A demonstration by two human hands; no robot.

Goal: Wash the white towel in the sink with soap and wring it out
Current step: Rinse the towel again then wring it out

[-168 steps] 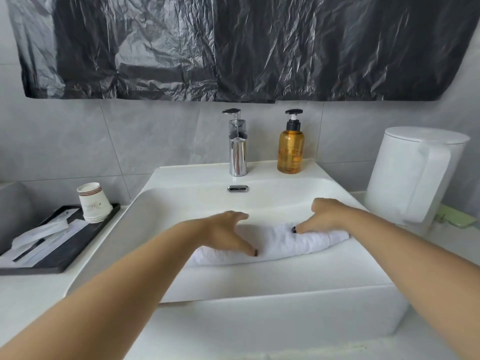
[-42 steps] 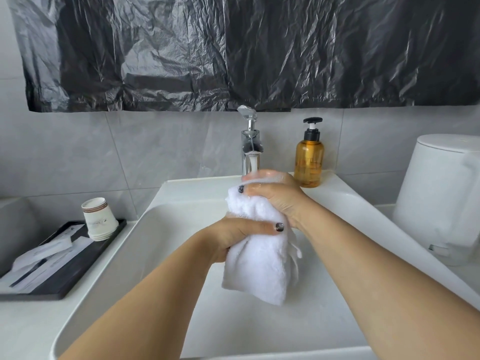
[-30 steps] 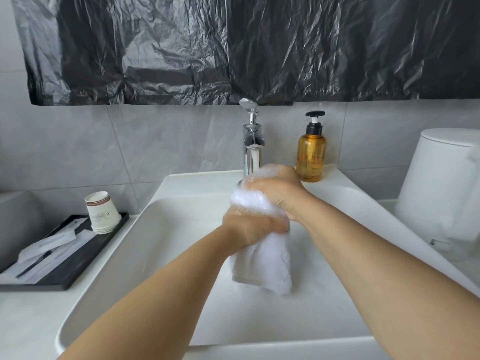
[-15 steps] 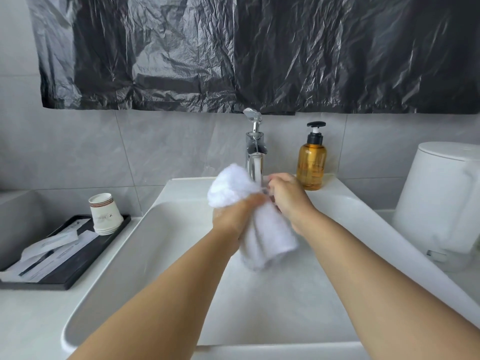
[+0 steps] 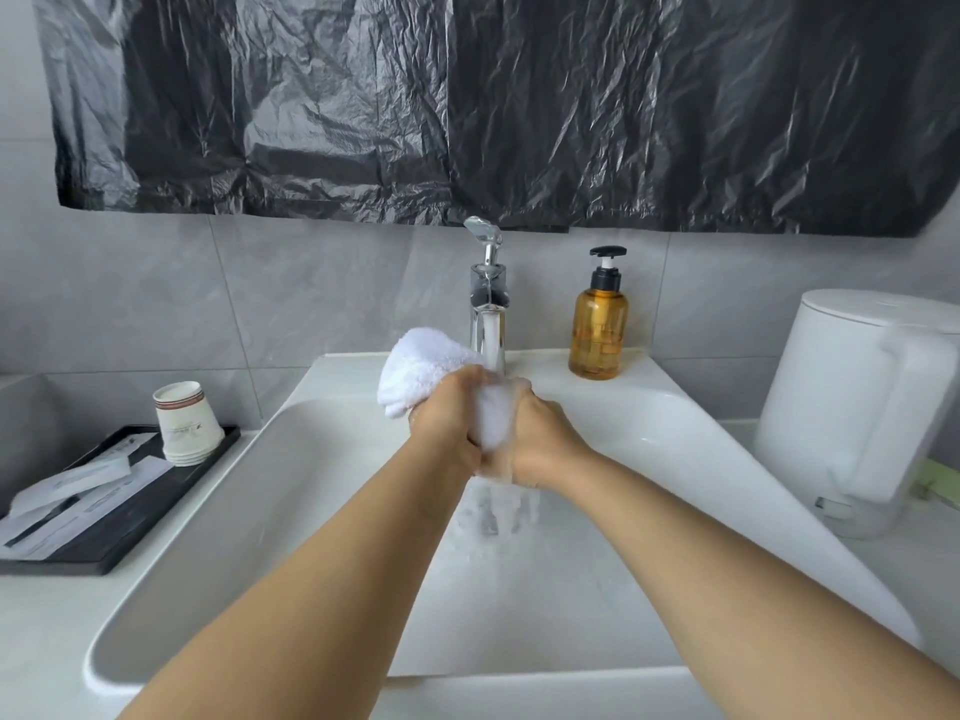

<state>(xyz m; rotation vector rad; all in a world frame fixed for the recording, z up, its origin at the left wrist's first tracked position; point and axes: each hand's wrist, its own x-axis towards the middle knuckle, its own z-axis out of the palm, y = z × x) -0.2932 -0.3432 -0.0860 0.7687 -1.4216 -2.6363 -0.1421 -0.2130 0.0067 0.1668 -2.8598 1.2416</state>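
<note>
Towel squeezed under running tap

Hands meet at frame centre above the sink (image 5: 322, 491): left hand (image 5: 447, 423) and right hand (image 5: 540, 439) both curl fingers tightly round the white towel (image 5: 415, 368), water streaming below; faucet (image 5: 488, 304) and soap bottle (image 5: 597, 324) behind.

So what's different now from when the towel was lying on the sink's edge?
Both hands, left hand and right hand, now grip the bunched towel under the faucet, whose lever is raised; water runs off below. Soap bottle and cups stayed put.
</note>
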